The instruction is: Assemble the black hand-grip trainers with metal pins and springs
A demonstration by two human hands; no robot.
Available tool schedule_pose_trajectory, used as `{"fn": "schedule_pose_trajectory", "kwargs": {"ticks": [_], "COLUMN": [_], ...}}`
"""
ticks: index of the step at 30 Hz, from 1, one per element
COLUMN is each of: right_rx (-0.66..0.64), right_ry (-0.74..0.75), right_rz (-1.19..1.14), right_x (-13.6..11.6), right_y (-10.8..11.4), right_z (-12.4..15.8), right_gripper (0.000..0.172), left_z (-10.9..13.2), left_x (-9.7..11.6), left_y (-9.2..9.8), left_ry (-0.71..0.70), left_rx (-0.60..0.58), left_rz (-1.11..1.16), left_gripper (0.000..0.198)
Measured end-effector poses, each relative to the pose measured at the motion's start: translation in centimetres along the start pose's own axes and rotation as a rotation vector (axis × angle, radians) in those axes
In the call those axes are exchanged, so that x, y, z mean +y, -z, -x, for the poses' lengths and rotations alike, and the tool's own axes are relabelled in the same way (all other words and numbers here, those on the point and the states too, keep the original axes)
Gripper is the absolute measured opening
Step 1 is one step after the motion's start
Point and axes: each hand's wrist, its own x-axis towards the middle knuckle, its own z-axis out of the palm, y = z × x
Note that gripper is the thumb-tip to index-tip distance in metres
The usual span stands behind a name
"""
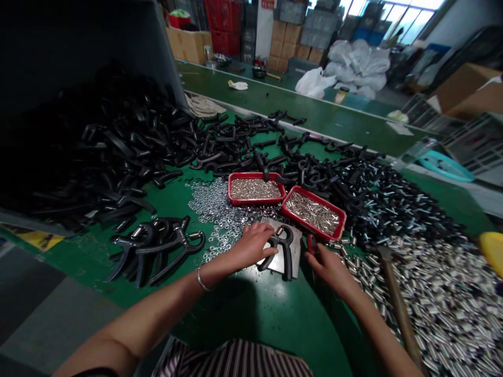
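Note:
My left hand (255, 243) is closed on a black hand grip exerciser (288, 254), fingers near its coiled spring. The exerciser lies on a square metal plate (280, 267), its two handles pointing toward me. My right hand (328, 264) is just right of the plate, its fingers wrapped round a red-and-dark tool (312, 243) whose kind I cannot make out. Left of my left hand, several more hand grip exercisers (157, 248) with springs sit in a pile. Behind the plate stand a red tray of tiny metal parts (255, 189) and a red tray of metal pins (312, 212).
Loose washers (216, 209) are spread left of the trays. A hammer (396, 303) lies among heaped metal springs (451, 293) at the right, with dark screws (396, 193) behind. Black handles (137, 136) spill from a large grey bin (167, 57) at the left.

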Motion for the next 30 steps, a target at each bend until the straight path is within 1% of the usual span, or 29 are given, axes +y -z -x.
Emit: {"fn": "schedule_pose_trajectory", "kwargs": {"ticks": [1,2,3,5,7,8,10,12,14,16,18,20,22,26,30], "right_rx": [-0.024,-0.017,0.015,0.104,0.157,0.156,0.127,0.12,0.135,0.124,0.109,0.105,0.104,0.118,0.17], "right_ry": [-0.03,-0.049,-0.047,0.032,0.182,0.264,0.391,0.451,0.473,0.473,0.452,0.416,0.38,0.33,0.278], "right_rz": [0.096,0.151,0.176,0.169,0.144,0.141,0.181,0.27,0.311,0.327,0.331,0.319,0.292,0.224,0.16], "right_x": [1.1,1.9,2.3,1.9,-0.1,-1.6,-5.1,-8.6,-11.3,-12.9,-13.4,-13.1,-12.4,-11.3,-11.2], "right_y": [0.2,0.5,1.0,2.3,3.4,3.6,3.5,2.4,0.9,-0.6,-1.9,-2.7,-3.2,-3.8,-4.1], "right_z": [0.3,0.4,0.5,-0.2,-2.1,-3.5,-6.8,-10.6,-14.2,-17.1,-19.1,-20.2,-20.6,-20.5,-20.3], "right_gripper": [0.024,0.027,0.03,0.029,0.02,0.017,0.016,0.016,0.015,0.011,0.009,0.009,0.008,0.011,0.018], "left_z": [-0.1,-0.4,-1.0,-2.8,-5.2,-6.3,-8.1,-8.9,-8.9,-8.6,-8.3,-8.2,-8.3,-8.4,-8.1], "left_x": [-0.1,-0.3,-0.8,-2.2,-4.1,-5.1,-6.8,-7.9,-8.4,-8.4,-8.1,-7.9,-7.8,-8.2,-8.6], "left_y": [0.5,1.3,2.3,4.9,7.5,8.6,10.0,10.3,9.8,9.2,8.9,8.8,8.7,8.4,8.1], "left_ry": [-0.032,-0.065,-0.091,-0.086,0.024,0.094,0.194,0.214,0.204,0.208,0.216,0.219,0.219,0.222,0.228], "left_rx": [-0.021,-0.024,0.002,0.136,0.264,0.279,0.249,0.225,0.237,0.257,0.269,0.272,0.274,0.297,0.32], "left_rz": [0.001,0.001,-0.004,-0.07,-0.249,-0.354,-0.5,-0.548,-0.565,-0.589,-0.606,-0.61,-0.602,-0.573,-0.547], "left_gripper": [0.049,0.049,0.046,0.037,0.03,0.028,0.024,0.023,0.025,0.028,0.03,0.03,0.031,0.031,0.028]}}
